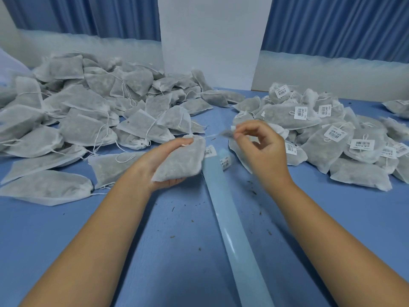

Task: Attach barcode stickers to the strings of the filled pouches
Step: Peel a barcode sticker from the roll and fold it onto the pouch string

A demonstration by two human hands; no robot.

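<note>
Left hand (169,167) cupped palm-up, right hand (263,149) in a pinch

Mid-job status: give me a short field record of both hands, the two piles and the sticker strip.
left hand: holds one filled white mesh pouch
right hand: fingers pinch that pouch's white string; tip blurred
left pile: unlabelled filled pouches
right pile: pouches carrying white barcode stickers
pale blue backing strip: lies between the arms on blue table, spare stickers at far end
</note>
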